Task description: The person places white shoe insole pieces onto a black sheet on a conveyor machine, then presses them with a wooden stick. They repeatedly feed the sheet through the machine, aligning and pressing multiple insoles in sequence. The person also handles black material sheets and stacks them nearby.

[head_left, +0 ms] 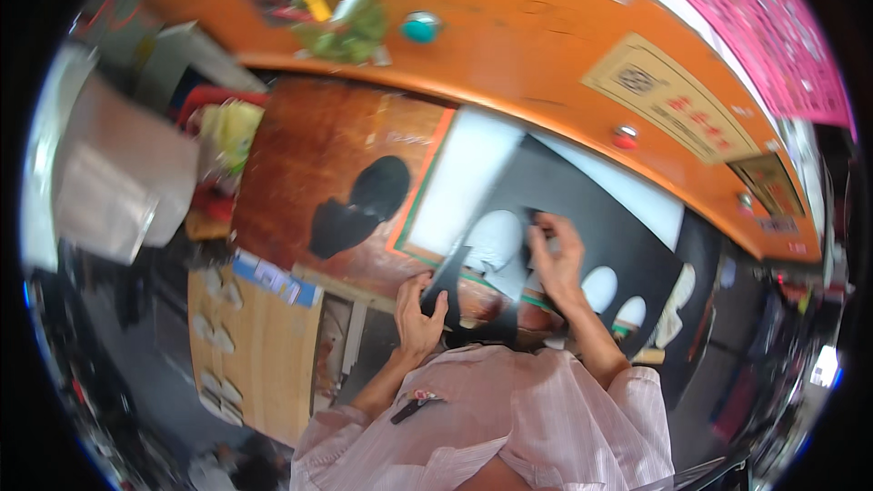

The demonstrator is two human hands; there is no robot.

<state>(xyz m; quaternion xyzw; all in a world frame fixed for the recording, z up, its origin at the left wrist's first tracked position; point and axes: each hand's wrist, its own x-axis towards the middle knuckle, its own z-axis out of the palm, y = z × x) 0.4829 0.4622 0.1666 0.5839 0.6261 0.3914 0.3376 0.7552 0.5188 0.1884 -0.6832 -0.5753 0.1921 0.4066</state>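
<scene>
A large black sheet [564, 186] lies over a white board, with rounded shoe-sole-shaped openings through which white shows. My left hand [420, 316] is closed on the sheet's near left edge, thumb on one side and fingers on the other. Beside the biggest opening [497, 235], my right hand [556, 255] is pinched, with a small dark bit at its fingertips. Blur hides what that bit is. Two dark rounded cut pieces [380, 187] lie left of the sheet on the brown wooden tabletop [305, 141].
An orange ledge [509, 36] runs along the far side, bearing a green-capped container [420, 27] and a red knob-like item [625, 136]. A pink basket [755, 27] stands far right. At left are a translucent bin [114, 173] and a light wooden board [259, 345] with pale pieces.
</scene>
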